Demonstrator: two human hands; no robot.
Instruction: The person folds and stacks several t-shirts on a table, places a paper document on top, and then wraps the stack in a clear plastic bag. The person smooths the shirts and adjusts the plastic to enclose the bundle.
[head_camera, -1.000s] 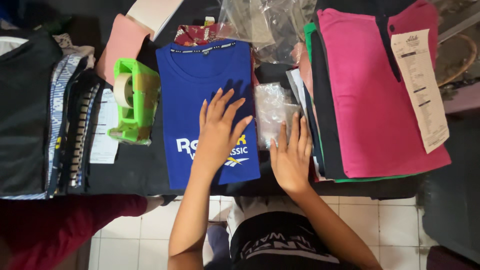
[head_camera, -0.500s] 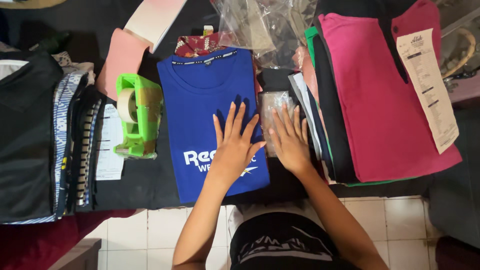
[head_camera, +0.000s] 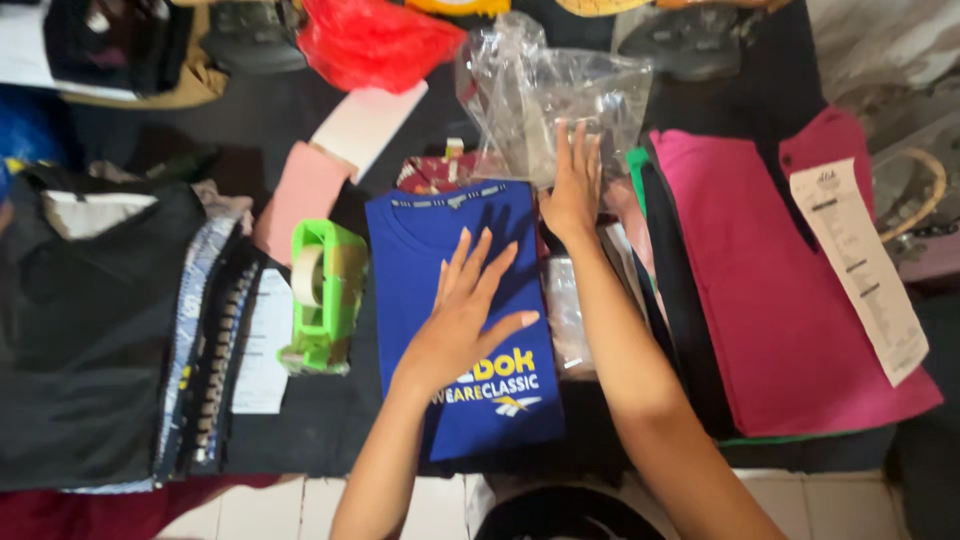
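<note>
A folded blue T-shirt (head_camera: 425, 255) with white and yellow print lies on the dark table in front of me. My left hand (head_camera: 463, 315) rests flat on its middle, fingers spread. My right hand (head_camera: 573, 185) reaches farther back and lies with straight fingers on a heap of clear plastic bags (head_camera: 540, 90) behind the shirt. Whether it grips a bag I cannot tell. Another clear packet (head_camera: 565, 310) sits just right of the shirt, partly under my right forearm.
A green tape dispenser (head_camera: 322, 295) stands left of the shirt, beside a white slip. Dark folded clothes (head_camera: 90, 330) are stacked at far left. A pink folded garment (head_camera: 770, 290) with a long paper receipt (head_camera: 860, 260) lies at right. A red bag (head_camera: 375, 40) sits at the back.
My right hand has left the small packet beside the shirt and moved back onto the clear plastic bags. My left hand stays flat on the blue shirt. The view has tilted farther back.
</note>
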